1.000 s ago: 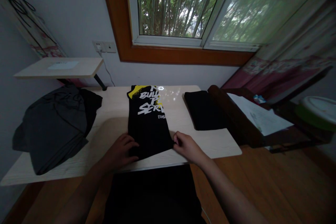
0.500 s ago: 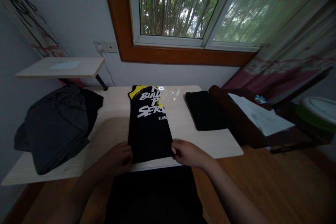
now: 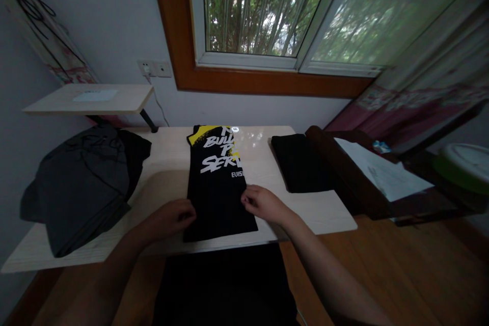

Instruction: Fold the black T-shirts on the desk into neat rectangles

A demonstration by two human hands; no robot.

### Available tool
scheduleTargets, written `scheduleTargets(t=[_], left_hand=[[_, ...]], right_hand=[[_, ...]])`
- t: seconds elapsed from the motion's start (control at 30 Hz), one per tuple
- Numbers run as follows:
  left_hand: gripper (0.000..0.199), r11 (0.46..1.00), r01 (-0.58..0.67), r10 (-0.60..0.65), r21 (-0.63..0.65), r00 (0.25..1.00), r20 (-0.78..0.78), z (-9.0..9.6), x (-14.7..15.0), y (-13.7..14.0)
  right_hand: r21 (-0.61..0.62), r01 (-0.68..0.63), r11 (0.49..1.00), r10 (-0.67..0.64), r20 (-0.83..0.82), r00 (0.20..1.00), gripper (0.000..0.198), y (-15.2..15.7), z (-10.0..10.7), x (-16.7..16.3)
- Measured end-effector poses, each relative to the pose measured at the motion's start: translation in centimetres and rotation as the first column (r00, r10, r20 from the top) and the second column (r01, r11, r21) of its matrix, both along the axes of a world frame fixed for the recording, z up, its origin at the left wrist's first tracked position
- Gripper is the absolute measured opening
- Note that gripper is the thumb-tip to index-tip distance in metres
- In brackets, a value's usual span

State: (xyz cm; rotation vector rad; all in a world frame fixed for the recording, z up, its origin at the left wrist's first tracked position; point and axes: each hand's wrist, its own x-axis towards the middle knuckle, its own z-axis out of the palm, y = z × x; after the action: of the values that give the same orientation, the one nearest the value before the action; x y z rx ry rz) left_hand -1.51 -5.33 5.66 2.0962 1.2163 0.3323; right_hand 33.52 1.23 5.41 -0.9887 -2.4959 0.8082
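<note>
A black T-shirt (image 3: 217,204) with white lettering and a yellow patch lies on the table, folded into a long narrow strip. My left hand (image 3: 176,218) is at its left edge in the lower half, fingers curled together against the cloth. At the right edge, a little higher up, my right hand (image 3: 263,204) pinches the fabric between thumb and fingers. The shirt's bottom hem lies flat near the table's front edge, below both hands. The fingertips of the left hand are partly hidden.
The pale wooden table (image 3: 305,211) carries a heap of dark grey clothing (image 3: 84,178) at the left and a folded black cloth (image 3: 300,163) at the right. A small raised shelf (image 3: 126,102) stands behind the heap. Paper (image 3: 378,168) rests on dark brown furniture at far right.
Both hands have moved away from the bottom corners, up along the shirt's side edges, the right one farther. The lower corners of the shirt now show uncovered.
</note>
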Motion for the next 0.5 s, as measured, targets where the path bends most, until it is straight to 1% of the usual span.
scheduleTargets(t=[0.03,0.1,0.17,0.23,0.33,0.43,0.5], left_hand=[[0.021,0.995,-0.092,0.092,0.027,0.996,-0.006,-0.2,-0.3,1.0],[0.025,0.960,-0.260,0.262,0.104,0.965,-0.008,-0.7,-0.7,3.2],[0.027,0.915,-0.368,0.377,0.165,0.926,-0.025,-1.2,-0.8,5.5],[0.028,0.880,-0.419,0.444,0.223,0.893,-0.075,-1.7,-0.6,7.5],[0.027,0.831,-0.460,0.522,0.315,0.839,-0.154,-2.3,0.1,9.9],[0.028,0.783,-0.510,0.597,0.355,0.777,-0.199,-3.0,0.9,11.2],[0.025,0.768,-0.527,0.618,0.365,0.760,-0.204,-3.3,1.3,11.6]], right_hand=[[0.018,-0.007,1.000,0.007,0.004,1.000,0.018,0.4,-0.4,-0.2],[0.035,-0.017,0.999,0.017,0.016,1.000,0.017,0.9,-1.2,-0.6],[0.040,-0.009,0.999,0.008,0.023,1.000,0.013,1.3,-1.7,-0.9],[0.049,0.006,0.999,-0.007,0.021,1.000,0.009,1.4,-2.2,-1.1],[0.083,0.024,0.996,-0.026,0.017,1.000,0.009,1.3,-2.7,-1.4],[0.138,0.044,0.989,-0.048,0.024,0.999,0.007,1.1,-3.2,-1.6],[0.167,0.053,0.985,-0.059,0.029,0.998,0.005,0.9,-3.4,-1.6]])
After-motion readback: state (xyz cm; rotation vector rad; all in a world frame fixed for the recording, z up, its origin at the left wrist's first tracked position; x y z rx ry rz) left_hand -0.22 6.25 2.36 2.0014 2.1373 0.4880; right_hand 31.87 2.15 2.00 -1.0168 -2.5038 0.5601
